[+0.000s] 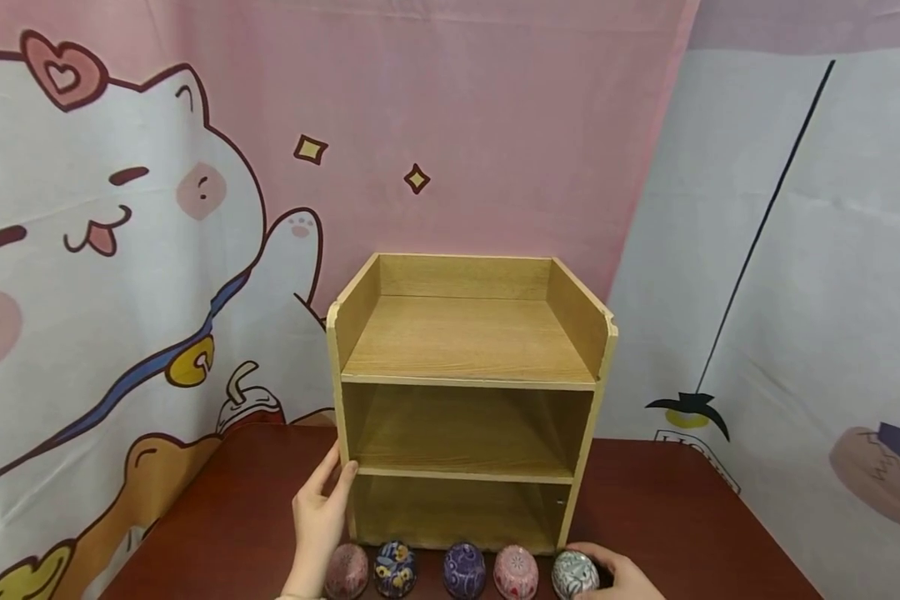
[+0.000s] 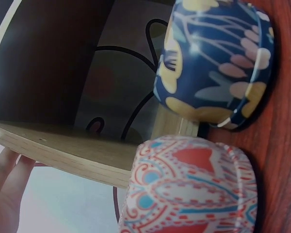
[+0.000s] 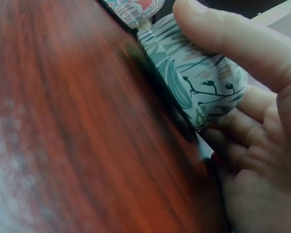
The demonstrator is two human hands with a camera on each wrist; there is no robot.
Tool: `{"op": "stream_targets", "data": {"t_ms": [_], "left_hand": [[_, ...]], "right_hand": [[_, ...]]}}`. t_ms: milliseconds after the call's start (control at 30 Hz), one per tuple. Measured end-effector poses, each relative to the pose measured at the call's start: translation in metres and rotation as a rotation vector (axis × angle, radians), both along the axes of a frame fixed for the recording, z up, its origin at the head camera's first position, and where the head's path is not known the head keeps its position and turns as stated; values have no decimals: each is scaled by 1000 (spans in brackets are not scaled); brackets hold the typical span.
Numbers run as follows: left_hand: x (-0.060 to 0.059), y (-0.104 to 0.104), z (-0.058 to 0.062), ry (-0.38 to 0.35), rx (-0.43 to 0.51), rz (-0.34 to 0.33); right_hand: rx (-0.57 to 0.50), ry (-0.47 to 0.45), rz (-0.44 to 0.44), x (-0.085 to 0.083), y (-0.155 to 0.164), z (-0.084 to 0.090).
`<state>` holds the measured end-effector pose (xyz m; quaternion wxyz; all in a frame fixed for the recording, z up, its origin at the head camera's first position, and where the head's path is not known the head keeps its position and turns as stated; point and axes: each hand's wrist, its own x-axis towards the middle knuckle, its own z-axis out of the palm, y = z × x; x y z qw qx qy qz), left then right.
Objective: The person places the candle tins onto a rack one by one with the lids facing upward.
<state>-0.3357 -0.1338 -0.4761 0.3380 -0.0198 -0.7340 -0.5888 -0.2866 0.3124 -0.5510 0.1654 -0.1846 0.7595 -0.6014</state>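
In the head view a wooden shelf unit (image 1: 465, 383) stands on the table. My left hand (image 1: 321, 508) holds its left side panel low down, thumb at the front edge and fingers along the outside. In the left wrist view only fingers (image 2: 12, 167) show; the thumb is hidden. My right hand (image 1: 618, 575) grips a white tin (image 1: 574, 575) with green leaf print, at the right end of a row. Thumb and fingers lie round it in the right wrist view, tin (image 3: 199, 77) tilted in that picture.
Along the shelf's front stand a pink tin (image 1: 347, 572), a navy floral tin (image 1: 395, 570), a purple tin (image 1: 464, 571) and a pink-and-white tin (image 1: 516, 572). The dark red table (image 1: 667, 508) extends on both sides. A printed curtain (image 1: 495, 125) hangs behind.
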Motion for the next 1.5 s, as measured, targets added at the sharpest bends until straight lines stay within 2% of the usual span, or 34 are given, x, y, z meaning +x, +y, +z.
{"op": "stream_targets", "data": {"t_ms": [200,367,533,667,967,1200,1500], "left_hand": [[1,1,1,2,10,-1],[3,2,2,6,17,-5],[1,2,3,41,9,-10],[0,2,4,51,5,-3],[1,0,3,50,25,6],[1,3,2,53,50,-33],[0,2,-1,63,42,-21]], "right_hand": [[14,26,-7,0,2,0],[8,-4,-15,1,2,-2],[31,7,-31,3,2,0],[83,53,-48,2,3,4],[96,34,-39,-1,1,14],[113,22,-39,4,1,27],[169,90,-36,4,3,38]]}}
